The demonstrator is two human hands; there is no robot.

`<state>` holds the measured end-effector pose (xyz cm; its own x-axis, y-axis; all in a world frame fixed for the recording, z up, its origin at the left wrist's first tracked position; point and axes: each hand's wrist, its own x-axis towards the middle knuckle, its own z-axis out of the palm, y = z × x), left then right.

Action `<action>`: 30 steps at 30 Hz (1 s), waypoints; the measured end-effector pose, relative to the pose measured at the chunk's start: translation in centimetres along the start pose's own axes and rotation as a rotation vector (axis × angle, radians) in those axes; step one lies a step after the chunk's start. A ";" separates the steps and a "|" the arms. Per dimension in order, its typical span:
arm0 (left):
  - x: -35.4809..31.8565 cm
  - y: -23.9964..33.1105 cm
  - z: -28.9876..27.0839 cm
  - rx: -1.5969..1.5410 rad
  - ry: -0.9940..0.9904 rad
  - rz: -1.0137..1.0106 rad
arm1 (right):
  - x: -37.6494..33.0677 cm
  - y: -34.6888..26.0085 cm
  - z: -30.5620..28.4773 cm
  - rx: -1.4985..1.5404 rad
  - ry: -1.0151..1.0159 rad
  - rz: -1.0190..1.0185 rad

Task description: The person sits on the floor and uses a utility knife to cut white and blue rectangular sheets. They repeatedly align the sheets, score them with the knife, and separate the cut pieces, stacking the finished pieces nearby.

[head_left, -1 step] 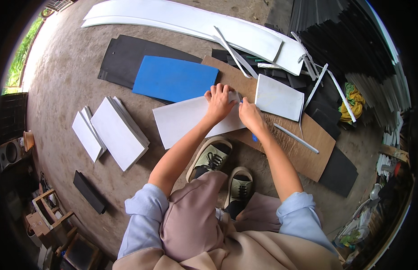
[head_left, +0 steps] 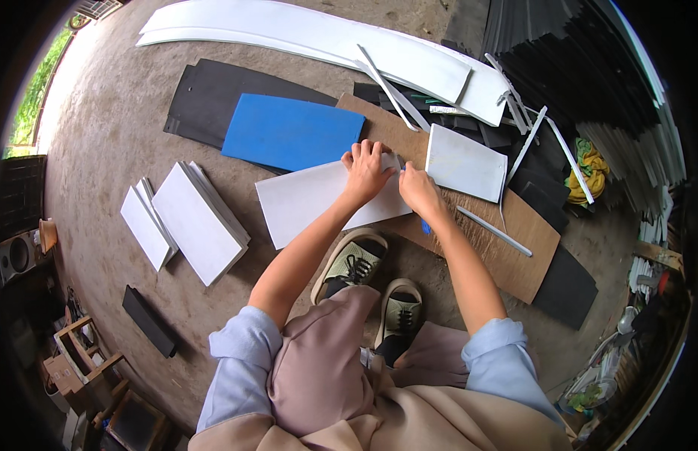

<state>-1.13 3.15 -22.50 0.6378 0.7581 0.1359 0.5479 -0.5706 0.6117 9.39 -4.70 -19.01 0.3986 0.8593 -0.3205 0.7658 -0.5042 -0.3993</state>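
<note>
A white foam sheet lies partly on a brown wooden board. My left hand presses on the sheet near its right end, fingers bent and apart. Close beside it, my right hand is closed around a blue-handled knife; the handle's end shows below the fist, and its blade is hardly visible. A small grey edge shows between the two hands, too little to name. To the right of the knife hand, a smaller white foam piece rests on the wooden board.
A blue sheet overlaps a black sheet beyond my hands. White foam stacks stand at left, near a black block. Long white sheets lie at the back. Offcut strips and stacked dark sheets are at right.
</note>
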 end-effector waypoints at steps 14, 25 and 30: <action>0.5 -0.1 0.1 -0.021 -0.081 -0.131 | -0.9 0.5 -0.7 0.034 -0.160 0.125; 0.5 0.1 -0.3 -0.052 -0.075 -0.114 | -1.0 0.3 -1.2 0.161 -0.117 0.097; 0.6 0.3 -0.6 -0.019 -0.118 -0.107 | -1.2 0.3 -1.4 0.171 -0.121 0.119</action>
<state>-0.90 3.60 -21.74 0.6363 0.7711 -0.0224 0.6061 -0.4817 0.6329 9.84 -5.74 -17.59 0.4091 0.7818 -0.4706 0.6162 -0.6170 -0.4894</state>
